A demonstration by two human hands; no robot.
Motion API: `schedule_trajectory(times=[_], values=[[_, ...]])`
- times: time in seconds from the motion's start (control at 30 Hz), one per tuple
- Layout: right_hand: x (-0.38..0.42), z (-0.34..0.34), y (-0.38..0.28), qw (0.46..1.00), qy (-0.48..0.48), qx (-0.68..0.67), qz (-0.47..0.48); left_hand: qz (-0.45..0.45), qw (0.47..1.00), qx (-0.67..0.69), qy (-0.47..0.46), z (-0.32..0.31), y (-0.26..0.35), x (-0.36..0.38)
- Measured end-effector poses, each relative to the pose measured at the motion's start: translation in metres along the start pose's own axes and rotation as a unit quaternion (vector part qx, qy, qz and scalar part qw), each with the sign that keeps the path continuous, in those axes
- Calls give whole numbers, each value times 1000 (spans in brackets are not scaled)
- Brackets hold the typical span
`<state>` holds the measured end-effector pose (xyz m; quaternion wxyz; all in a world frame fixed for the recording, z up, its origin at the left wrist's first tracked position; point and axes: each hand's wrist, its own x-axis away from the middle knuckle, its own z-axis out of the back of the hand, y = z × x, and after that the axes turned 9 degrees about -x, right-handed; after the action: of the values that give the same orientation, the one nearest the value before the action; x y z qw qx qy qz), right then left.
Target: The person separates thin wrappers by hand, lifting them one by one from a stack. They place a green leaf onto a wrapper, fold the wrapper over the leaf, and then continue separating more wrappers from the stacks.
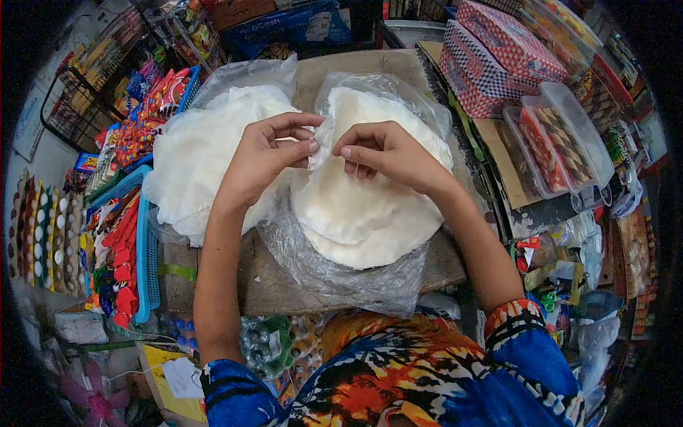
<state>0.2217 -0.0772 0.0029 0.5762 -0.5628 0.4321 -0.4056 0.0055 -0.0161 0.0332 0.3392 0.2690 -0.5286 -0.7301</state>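
Observation:
Two piles of thin, white, round sheets that look like spring roll wrappers lie side by side on clear plastic. Over the gap between them, my left hand (272,154) has its thumb and fingers at the raised, crinkled left edge of the top wrapper (364,206) of the right pile. My right hand (388,153) is above that same pile, thumb and forefinger pinched together near the edge, its other fingers curled under. Whatever lies between those fingertips is hidden. The left pile (196,156) is untouched, partly behind my left forearm.
Beneath the piles is a worn wooden board (356,64), with crumpled plastic (341,281) along the front. Blue baskets (148,263) of snack packets stand left. Checkered boxes (491,57) and a clear tub (558,142) of wafer sticks stand right. Bottles (267,341) are below the board.

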Motion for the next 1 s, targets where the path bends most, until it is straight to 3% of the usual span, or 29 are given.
schedule_trajectory(times=[0.23,0.4,0.63,1.0], values=[[1,-3,-3,1000,11,-14,4,-13,1000,-8,-9,-2,1,0],[1,-3,-6,995,40,-79,-44,-42,995,-75,-48,-2,2,3],[1,-2,-9,989,82,-116,-27,-35,994,-46,-95,-3,3,6],[6,-10,-11,983,163,56,60,1,993,-44,-107,-6,0,5]])
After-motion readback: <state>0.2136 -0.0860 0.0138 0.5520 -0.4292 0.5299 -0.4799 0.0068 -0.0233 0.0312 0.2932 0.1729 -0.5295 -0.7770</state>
